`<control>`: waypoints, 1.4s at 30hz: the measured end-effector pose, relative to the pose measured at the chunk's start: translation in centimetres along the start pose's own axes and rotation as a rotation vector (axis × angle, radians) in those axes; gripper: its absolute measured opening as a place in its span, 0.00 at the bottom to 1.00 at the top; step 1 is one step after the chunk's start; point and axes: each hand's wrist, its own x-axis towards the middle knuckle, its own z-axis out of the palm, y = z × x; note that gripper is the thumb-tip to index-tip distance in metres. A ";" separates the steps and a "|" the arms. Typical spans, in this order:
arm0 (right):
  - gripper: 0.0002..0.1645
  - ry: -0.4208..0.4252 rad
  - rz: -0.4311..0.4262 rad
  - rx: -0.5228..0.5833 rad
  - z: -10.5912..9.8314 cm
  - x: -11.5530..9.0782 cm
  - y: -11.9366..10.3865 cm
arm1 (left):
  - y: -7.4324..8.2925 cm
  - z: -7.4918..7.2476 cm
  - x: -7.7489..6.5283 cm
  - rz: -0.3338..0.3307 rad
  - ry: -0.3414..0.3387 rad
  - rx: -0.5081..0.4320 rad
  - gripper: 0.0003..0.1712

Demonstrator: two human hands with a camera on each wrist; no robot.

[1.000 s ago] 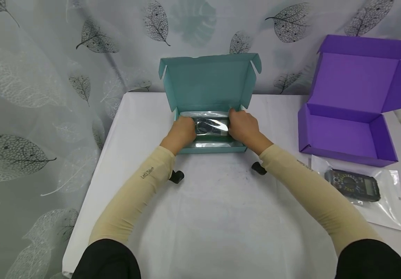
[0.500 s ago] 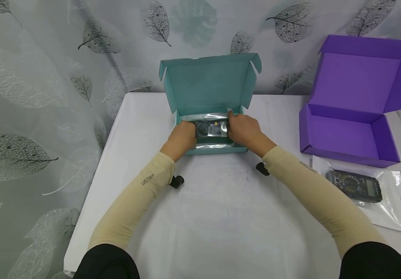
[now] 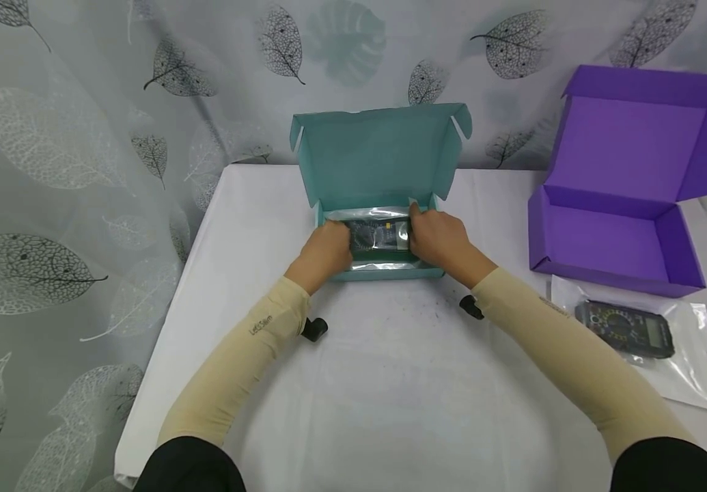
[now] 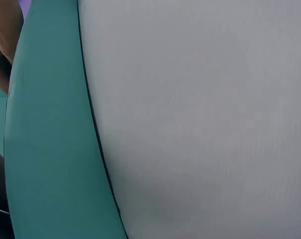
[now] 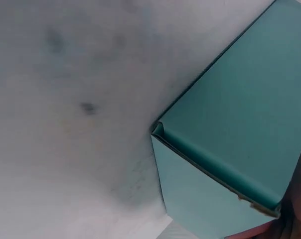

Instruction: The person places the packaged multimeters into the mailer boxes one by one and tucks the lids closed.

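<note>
Left hand (image 3: 330, 247): it is curled round the left end of a shiny clear bag (image 3: 367, 214), knuckles up; its fingertips are hidden.
Right hand (image 3: 440, 236): it grips the right end of the same bag, with the thumb on top and a bit of plastic poking up beside it.
Digital multimeter (image 3: 379, 235): it lies flat in the bag, right between the two hands. Its round dial is toward the left hand and its screen is toward the right hand.
Teal box (image 3: 384, 275): it is all around the meter. Its front wall is just on the person's side of the grip, and its open lid stands up behind the grip.
Sleeves: tan ones run back from both hands, the left sleeve (image 3: 236, 362) and the right sleeve (image 3: 568, 355).
White cloth (image 3: 390, 389): it is spread under the box and arms.
Other meter (image 3: 625, 330): well right of the grip, on a plastic bag, closer to the person.
Purple box (image 3: 605, 225): also well right, lid up.
Leaf curtain (image 3: 224, 61): it hangs behind everything.
</note>
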 end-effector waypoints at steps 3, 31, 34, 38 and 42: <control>0.32 -0.007 0.003 0.002 -0.1 -1.1 0.3 | 0.7 0.1 -0.5 0.019 -0.005 -0.017 0.04; 0.20 0.302 -0.098 0.108 -0.9 -7.9 1.8 | -1.9 -3.4 -5.8 0.100 0.453 -0.361 0.16; 0.19 0.311 -0.138 0.063 -0.5 -8.0 2.4 | -2.8 -3.8 -6.0 0.073 0.503 -0.393 0.16; 0.22 0.330 -0.174 0.056 -0.1 -8.5 2.9 | -3.4 -3.9 -5.7 0.057 0.536 -0.443 0.20; 0.24 0.372 -0.116 0.180 -0.4 -9.0 3.4 | -3.5 -4.0 -5.1 0.058 0.541 -0.493 0.27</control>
